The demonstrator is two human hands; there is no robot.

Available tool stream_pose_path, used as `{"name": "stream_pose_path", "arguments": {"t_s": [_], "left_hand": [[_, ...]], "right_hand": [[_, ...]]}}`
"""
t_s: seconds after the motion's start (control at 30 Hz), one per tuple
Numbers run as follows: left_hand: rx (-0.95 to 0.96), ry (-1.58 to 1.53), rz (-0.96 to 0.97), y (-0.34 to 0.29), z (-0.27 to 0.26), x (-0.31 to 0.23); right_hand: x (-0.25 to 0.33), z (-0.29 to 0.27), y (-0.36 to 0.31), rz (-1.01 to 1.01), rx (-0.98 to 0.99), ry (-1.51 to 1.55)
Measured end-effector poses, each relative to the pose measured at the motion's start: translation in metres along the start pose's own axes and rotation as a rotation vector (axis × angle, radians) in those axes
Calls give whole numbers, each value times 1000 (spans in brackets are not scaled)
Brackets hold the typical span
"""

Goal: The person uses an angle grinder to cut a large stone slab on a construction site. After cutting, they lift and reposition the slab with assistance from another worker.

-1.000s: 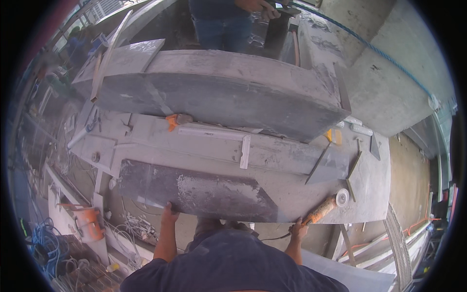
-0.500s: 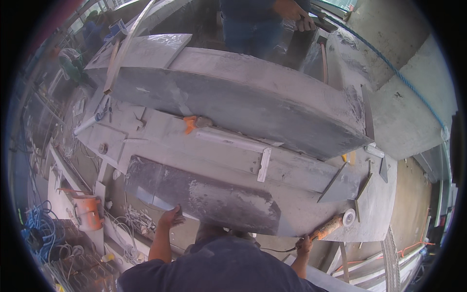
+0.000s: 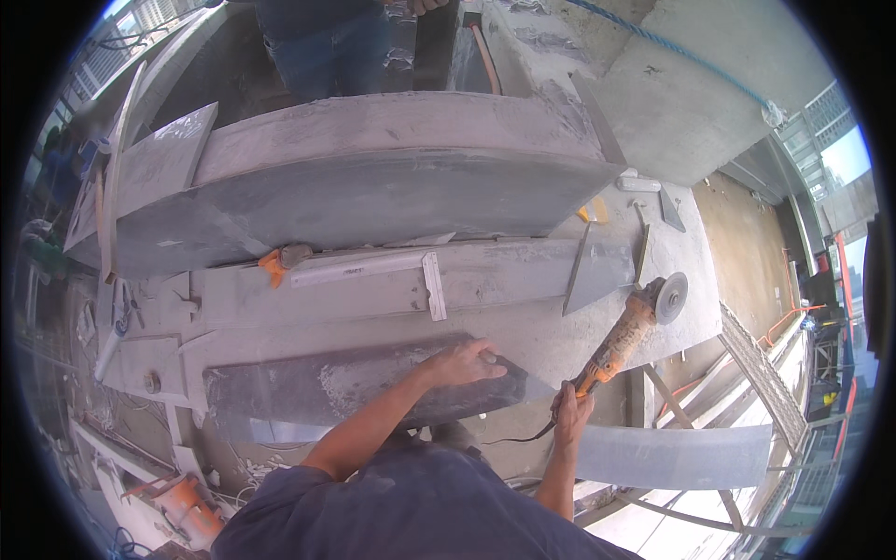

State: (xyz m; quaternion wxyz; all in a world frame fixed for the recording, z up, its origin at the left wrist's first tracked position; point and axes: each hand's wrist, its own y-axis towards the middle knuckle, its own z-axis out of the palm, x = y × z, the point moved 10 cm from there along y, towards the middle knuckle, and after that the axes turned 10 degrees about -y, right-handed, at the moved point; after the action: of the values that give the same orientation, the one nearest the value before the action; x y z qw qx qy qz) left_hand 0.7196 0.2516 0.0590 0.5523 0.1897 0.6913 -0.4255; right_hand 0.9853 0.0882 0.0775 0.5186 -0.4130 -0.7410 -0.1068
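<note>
My right hand (image 3: 573, 407) is wrapped around the rear handle of an orange angle grinder (image 3: 613, 347), its disc (image 3: 671, 298) tilted up at the far end. The grinder is held off to the right of the worktable, its cord trailing down to the left. My left hand (image 3: 463, 363) reaches across the dusty dark slab (image 3: 289, 383) to its right end. The fingers there are bent together; what they hold, if anything, is too small to name. The slab lies along the table's near edge, with whitish dust over its middle.
A long grey panel (image 3: 373, 196) stands across the back, behind a white straight bar (image 3: 359, 268) and short rule (image 3: 435, 287). An orange-handled tool (image 3: 275, 265) lies beside them. Triangular offcuts (image 3: 585, 273) lie right. An orange bucket (image 3: 187, 509) stands lower left; another person (image 3: 327, 51) stands beyond.
My left hand has gone from the slab's near edge to its right end. My right hand has raised the grinder. The view has swung right, and the other person's hands have mostly left it.
</note>
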Motion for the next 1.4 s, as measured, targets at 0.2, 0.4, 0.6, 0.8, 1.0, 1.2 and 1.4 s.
{"name": "stream_pose_path", "arguments": {"t_s": [0.2, 0.4, 0.6, 0.8, 1.0, 1.2, 1.4], "left_hand": [[134, -592, 475, 105, 60, -208], [47, -1186, 720, 91, 4, -285], [-204, -1440, 786, 84, -81, -313], [-96, -1628, 835, 90, -126, -335], [-67, -1644, 822, 65, -144, -342], [-89, -1595, 827, 45, -176, -332], [-151, -1515, 921, 2, -211, -324]], "right_hand": [[146, 6, 8, -229, 176, -222], [314, -1, 11, -890, -141, -919], [430, 48, 11, -1263, -74, -1304], [511, 94, -1, -1395, 92, -1643], [554, 123, -26, -1527, 99, -1759], [575, 155, -57, -1494, 107, -1858], [590, 190, -90, -1547, 105, -1844]]}}
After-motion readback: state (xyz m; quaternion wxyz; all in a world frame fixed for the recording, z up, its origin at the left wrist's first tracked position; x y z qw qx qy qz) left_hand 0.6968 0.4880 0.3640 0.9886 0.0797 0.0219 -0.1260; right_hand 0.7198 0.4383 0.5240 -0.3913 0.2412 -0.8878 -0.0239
